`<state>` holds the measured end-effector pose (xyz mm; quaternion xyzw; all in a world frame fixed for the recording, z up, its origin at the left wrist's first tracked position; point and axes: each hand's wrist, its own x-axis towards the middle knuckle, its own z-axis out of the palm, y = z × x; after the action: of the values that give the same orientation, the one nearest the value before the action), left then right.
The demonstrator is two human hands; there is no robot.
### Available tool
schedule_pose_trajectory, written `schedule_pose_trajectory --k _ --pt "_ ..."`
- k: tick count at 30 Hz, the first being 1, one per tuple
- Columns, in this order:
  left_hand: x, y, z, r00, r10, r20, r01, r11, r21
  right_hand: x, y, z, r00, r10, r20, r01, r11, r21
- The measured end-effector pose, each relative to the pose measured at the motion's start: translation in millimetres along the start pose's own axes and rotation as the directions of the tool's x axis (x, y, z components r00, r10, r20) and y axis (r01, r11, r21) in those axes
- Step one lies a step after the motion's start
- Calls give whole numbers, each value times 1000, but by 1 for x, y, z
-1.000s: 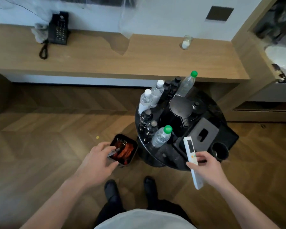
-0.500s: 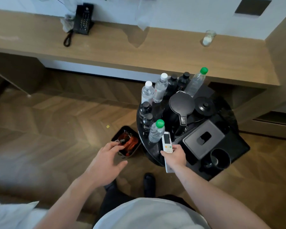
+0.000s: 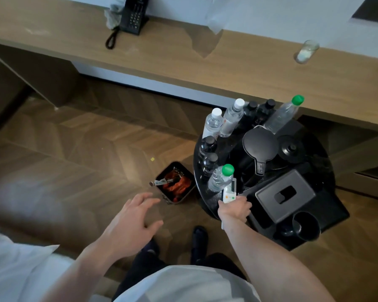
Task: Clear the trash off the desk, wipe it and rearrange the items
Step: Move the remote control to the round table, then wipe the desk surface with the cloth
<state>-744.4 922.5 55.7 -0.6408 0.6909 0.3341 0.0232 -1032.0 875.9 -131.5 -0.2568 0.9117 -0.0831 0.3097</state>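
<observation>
While my right hand (image 3: pixel 235 207) is wrapped around the lower half of the white remote (image 3: pixel 229 192), its upper end points up the frame, just beside the green-capped bottle (image 3: pixel 220 178) on the round black table (image 3: pixel 205 201) at centre right. I judge the remote to be light, stiff plastic, a bit slick, so gripping it across the narrow body with thumb on one edge and fingers on the other seems safest. It shows a small screen and orange buttons, but I can read no writing on it. My left hand (image 3: pixel 131 225) hangs lower left of centre over the floor, fingers spread and holding nothing, near the small black bin (image 3: pixel 175 184) full of red wrappers. Bottle labels on the table are too blurred to read. Across the top of the frame the wooden desk (image 3: pixel 227 68) is nearly bare: a black phone (image 3: pixel 134 15) at upper centre-left, and a glass (image 3: pixel 306 51) at upper right, which I would take low around its wall, as it is fragile. Nothing on the phone is legible either.
</observation>
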Motion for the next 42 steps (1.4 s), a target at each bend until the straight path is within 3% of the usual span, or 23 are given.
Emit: schedule_pose_trajectory --k 8,11,13,19,26,31,42 --pt "18 -45 -33 995 90 39 -89 996 -15 -36 22 6 992 -90 -92 87 995 -37" --pt "29 -69 -50 990 128 50 -130 991 21 -84 27 5 955 -264 -138 264 964 -18" --pt "35 -89 -65 989 142 51 -145 988 45 -124 9 6 895 -439 -76 442 897 20" --pt "39 -161 -116 990 138 13 -138 984 108 -214 -126 6 726 -661 189 633 750 195" --pt "40 -227 -200 981 67 -182 -39 987 154 -258 -257 1 523 -780 343 819 572 53" --pt "55 -269 -248 962 2 -274 35 991 131 -266 -339 8 473 -789 392 865 501 -33" --pt "158 -366 -361 944 -143 -298 186 975 123 -235 -530 85 426 -750 506 894 436 -107"
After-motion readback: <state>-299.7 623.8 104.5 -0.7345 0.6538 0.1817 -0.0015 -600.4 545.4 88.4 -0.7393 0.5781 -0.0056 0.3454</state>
